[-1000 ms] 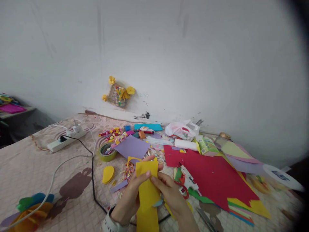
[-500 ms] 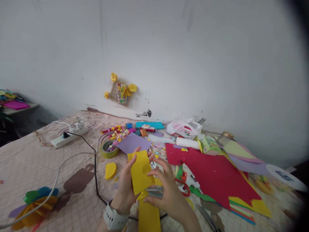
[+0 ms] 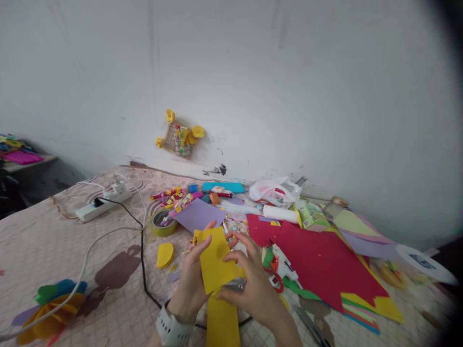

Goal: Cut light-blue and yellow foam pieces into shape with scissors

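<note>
A yellow craft sheet, roughly rectangular, is held up between my hands; whether it is felt, foam or paper I cannot tell. My left hand, wearing a white watch, has its thumb across the front and its fingers behind. Curled fingers of my right hand touch the sheet's right edge, with the thumb near its lower corner. Silver scissors show partly beside the right thumb; I cannot tell if the hand bears them. Below hangs or lies a second yellow strip.
Red sheets, a white glue gun and metal scissors lie to the right. On the left are yellow round cutouts, a tape roll, a power strip with cables and a coloured petal craft.
The yellow sheet has shifted slightly right and turned a little in my hands. My left thumb has moved inward over it, and my right hand has edged right.
</note>
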{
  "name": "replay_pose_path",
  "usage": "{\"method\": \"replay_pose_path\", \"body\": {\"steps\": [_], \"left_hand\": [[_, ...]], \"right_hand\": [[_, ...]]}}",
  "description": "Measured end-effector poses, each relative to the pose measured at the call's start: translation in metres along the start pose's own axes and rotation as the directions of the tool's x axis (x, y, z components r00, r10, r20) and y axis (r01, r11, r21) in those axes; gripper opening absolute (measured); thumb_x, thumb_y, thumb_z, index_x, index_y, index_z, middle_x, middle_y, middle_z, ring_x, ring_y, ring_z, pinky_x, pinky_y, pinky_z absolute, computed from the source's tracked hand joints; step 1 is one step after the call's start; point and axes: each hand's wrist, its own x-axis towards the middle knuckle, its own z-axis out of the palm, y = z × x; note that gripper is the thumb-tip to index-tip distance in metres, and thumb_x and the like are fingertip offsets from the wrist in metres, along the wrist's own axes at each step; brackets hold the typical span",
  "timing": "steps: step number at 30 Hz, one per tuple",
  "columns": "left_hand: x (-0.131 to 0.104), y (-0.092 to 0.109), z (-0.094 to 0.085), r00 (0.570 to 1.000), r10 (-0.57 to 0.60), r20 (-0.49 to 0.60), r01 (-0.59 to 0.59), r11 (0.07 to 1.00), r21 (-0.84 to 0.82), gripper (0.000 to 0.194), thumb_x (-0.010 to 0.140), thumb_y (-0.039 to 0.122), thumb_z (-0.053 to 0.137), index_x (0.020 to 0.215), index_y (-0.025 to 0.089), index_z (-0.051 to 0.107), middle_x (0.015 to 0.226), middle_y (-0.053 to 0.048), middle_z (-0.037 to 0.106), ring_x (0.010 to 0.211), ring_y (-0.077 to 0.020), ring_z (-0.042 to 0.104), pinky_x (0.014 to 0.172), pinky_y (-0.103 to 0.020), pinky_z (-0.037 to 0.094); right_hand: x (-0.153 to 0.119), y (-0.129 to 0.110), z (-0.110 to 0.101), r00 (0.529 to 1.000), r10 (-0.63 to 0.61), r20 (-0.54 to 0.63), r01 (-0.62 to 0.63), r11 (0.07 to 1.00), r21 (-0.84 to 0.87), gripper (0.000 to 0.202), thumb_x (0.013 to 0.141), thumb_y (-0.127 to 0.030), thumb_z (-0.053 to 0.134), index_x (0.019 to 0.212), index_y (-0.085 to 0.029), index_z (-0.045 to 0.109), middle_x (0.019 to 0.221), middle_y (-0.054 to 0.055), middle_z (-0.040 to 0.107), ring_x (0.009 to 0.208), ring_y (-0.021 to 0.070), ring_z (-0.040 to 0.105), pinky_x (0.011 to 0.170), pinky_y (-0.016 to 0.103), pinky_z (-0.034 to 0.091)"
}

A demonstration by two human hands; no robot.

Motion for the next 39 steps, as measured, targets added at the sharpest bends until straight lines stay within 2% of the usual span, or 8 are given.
{"method": "replay_pose_path", "body": {"steps": [6, 14, 19, 21, 27, 30, 35, 39], "left_hand": [[-0.004, -0.001, 0.006, 1.000, -0.011, 0.021, 0.010, 1.000, 0.019, 0.065, 0.083, 0.028, 0.054, 0.141, 0.032, 0.026, 0.115, -0.006, 0.063, 0.094, -0.0245, 0.065, 0.084, -0.038, 0.048], [-0.003, -0.005, 0.005, 1.000, -0.027, 0.002, 0.027, 1.000, -0.013, 0.062, 0.083, 0.027, 0.054, 0.140, 0.030, 0.029, 0.110, -0.006, 0.065, 0.088, -0.0234, 0.067, 0.079, -0.036, 0.050], [-0.001, -0.006, 0.002, 0.998, -0.064, 0.021, 0.064, 0.998, -0.011, 0.059, 0.084, 0.028, 0.052, 0.139, 0.029, 0.030, 0.108, -0.008, 0.066, 0.083, -0.0236, 0.068, 0.076, -0.037, 0.051], [0.000, -0.005, 0.002, 0.997, -0.075, 0.024, 0.076, 0.997, -0.010, 0.058, 0.085, 0.029, 0.051, 0.139, 0.029, 0.030, 0.106, -0.008, 0.066, 0.080, -0.0235, 0.068, 0.075, -0.038, 0.052], [0.002, -0.003, -0.001, 0.996, -0.037, 0.076, 0.038, 0.999, -0.010, 0.061, 0.086, 0.031, 0.051, 0.141, 0.034, 0.025, 0.103, -0.006, 0.068, 0.084, -0.0230, 0.068, 0.079, -0.037, 0.050], [0.002, -0.003, -0.001, 0.997, -0.042, 0.058, 0.042, 0.999, -0.001, 0.063, 0.086, 0.031, 0.052, 0.142, 0.034, 0.023, 0.103, -0.006, 0.068, 0.084, -0.0236, 0.068, 0.079, -0.039, 0.050], [0.000, -0.005, 0.001, 1.000, -0.029, 0.011, 0.029, 1.000, 0.008, 0.063, 0.084, 0.031, 0.055, 0.141, 0.031, 0.027, 0.110, -0.007, 0.065, 0.087, -0.0239, 0.067, 0.080, -0.038, 0.050], [0.001, -0.003, 0.002, 1.000, -0.020, 0.004, 0.020, 1.000, 0.017, 0.060, 0.085, 0.030, 0.054, 0.139, 0.029, 0.030, 0.109, -0.007, 0.065, 0.088, -0.0233, 0.067, 0.080, -0.036, 0.051]], "right_hand": [[0.001, 0.000, 0.001, 1.000, 0.012, 0.001, -0.012, 1.000, 0.005, 0.032, 0.070, -0.041, 0.074, 0.092, -0.025, 0.056, 0.142, 0.006, 0.028, 0.135, 0.0288, 0.018, 0.108, 0.042, 0.023], [-0.001, 0.004, 0.000, 0.999, 0.026, 0.037, -0.028, 0.998, 0.056, 0.043, 0.067, -0.048, 0.075, 0.100, -0.026, 0.058, 0.144, 0.007, 0.023, 0.135, 0.0297, 0.015, 0.106, 0.042, 0.028], [-0.002, 0.005, -0.002, 0.998, 0.068, 0.011, -0.069, 0.989, 0.127, 0.037, 0.068, -0.043, 0.075, 0.096, -0.025, 0.059, 0.145, 0.007, 0.023, 0.135, 0.0293, 0.019, 0.093, 0.034, 0.044], [-0.002, 0.004, -0.002, 0.998, 0.062, 0.005, -0.062, 0.988, 0.142, 0.035, 0.068, -0.040, 0.075, 0.096, -0.025, 0.059, 0.145, 0.007, 0.024, 0.135, 0.0296, 0.020, 0.090, 0.033, 0.046], [-0.001, 0.006, -0.003, 0.999, 0.034, 0.014, -0.035, 0.995, 0.089, 0.035, 0.069, -0.040, 0.075, 0.098, -0.027, 0.062, 0.145, 0.007, 0.028, 0.134, 0.0313, 0.022, 0.103, 0.043, 0.033], [-0.001, 0.009, -0.003, 0.999, 0.037, 0.021, -0.038, 0.997, 0.070, 0.032, 0.069, -0.039, 0.075, 0.097, -0.028, 0.063, 0.144, 0.005, 0.029, 0.135, 0.0298, 0.021, 0.107, 0.043, 0.025], [-0.001, 0.008, -0.002, 0.996, 0.080, 0.026, -0.082, 0.992, 0.094, 0.025, 0.070, -0.028, 0.075, 0.091, -0.027, 0.063, 0.143, 0.005, 0.030, 0.135, 0.0269, 0.022, 0.105, 0.038, 0.028], [0.000, 0.005, -0.003, 0.995, 0.089, 0.041, -0.093, 0.991, 0.094, 0.029, 0.068, -0.024, 0.076, 0.094, -0.027, 0.062, 0.144, 0.005, 0.030, 0.135, 0.0264, 0.022, 0.106, 0.039, 0.026]]}}
